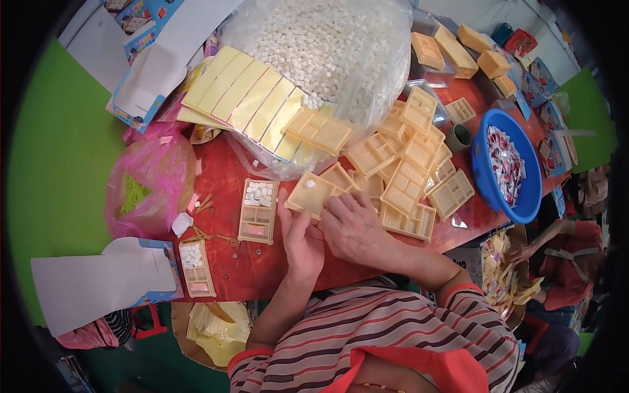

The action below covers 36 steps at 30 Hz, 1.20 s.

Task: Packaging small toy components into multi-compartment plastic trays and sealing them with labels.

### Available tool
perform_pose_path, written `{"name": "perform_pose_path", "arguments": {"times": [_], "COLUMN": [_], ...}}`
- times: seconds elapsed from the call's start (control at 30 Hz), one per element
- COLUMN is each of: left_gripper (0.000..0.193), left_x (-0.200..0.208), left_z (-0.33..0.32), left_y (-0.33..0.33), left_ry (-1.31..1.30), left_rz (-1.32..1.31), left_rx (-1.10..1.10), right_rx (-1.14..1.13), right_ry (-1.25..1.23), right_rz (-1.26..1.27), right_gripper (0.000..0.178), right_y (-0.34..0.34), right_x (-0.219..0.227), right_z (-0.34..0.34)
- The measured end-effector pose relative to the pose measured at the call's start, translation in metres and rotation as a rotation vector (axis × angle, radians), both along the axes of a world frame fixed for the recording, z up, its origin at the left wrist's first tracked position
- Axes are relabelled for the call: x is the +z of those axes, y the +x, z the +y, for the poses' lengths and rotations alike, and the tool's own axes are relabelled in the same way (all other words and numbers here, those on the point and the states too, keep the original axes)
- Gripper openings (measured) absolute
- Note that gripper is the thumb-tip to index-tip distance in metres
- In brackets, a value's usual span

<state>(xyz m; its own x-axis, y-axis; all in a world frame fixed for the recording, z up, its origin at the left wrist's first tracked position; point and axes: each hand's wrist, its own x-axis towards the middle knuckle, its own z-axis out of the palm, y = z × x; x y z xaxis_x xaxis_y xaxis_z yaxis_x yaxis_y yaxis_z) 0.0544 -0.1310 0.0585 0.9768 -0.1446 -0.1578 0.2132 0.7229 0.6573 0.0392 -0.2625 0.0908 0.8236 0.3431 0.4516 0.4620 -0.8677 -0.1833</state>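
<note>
A cream plastic compartment tray (306, 194) is tilted between my two hands, with a white cube in its largest compartment. My left hand (303, 247) grips its lower left corner, the index finger along the side and the thumb underneath. Curled over its right end is my right hand (354, 229), whose fingertips are partly hidden. Just left of my left hand lies a similar tray (257, 215), holding white cubes and a pink piece. Another filled tray (196, 268) rests near the table's front left edge. Several trays (409, 173) are piled beyond my right hand.
A large clear bag of white cubes (321, 49) stands at the back. Yellow printed sheets (246, 98) lie against it. A pink bag (154, 164) with green strands is at left. A blue basin (483, 164) of small packets stands right. A co-worker's hand (522, 254) shows at far right.
</note>
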Motion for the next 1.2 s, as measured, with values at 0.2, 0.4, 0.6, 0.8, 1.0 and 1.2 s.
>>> {"name": "perform_pose_path", "arguments": {"times": [0.2,0.4,0.6,0.8,1.0,1.2], "left_gripper": [0.056,0.061,0.063,0.064,0.065,0.064], "left_x": [-0.009,0.002,-0.003,-0.015,-0.016,-0.021], "left_z": [0.016,0.057,0.116,0.13,0.141,0.15], "left_y": [0.025,0.02,-0.016,-0.031,-0.034,-0.021], "left_ry": [0.057,0.082,0.159,0.168,0.133,0.102], "left_rz": [0.085,0.145,0.199,0.247,0.24,0.215], "left_rx": [0.004,-0.035,0.055,0.102,0.117,0.147], "right_rx": [0.201,-0.01,0.184,0.28,0.254,0.258], "right_ry": [0.102,0.163,-0.027,-0.064,-0.136,0.025], "right_rz": [0.083,0.105,0.187,0.266,0.143,0.281], "right_gripper": [0.019,0.016,0.01,0.013,0.014,0.013], "right_y": [0.019,0.094,0.085,0.086,0.1,0.105], "right_x": [0.009,0.033,-0.009,-0.055,-0.075,-0.042], "right_z": [0.011,-0.033,-0.008,0.034,0.058,0.064]}}
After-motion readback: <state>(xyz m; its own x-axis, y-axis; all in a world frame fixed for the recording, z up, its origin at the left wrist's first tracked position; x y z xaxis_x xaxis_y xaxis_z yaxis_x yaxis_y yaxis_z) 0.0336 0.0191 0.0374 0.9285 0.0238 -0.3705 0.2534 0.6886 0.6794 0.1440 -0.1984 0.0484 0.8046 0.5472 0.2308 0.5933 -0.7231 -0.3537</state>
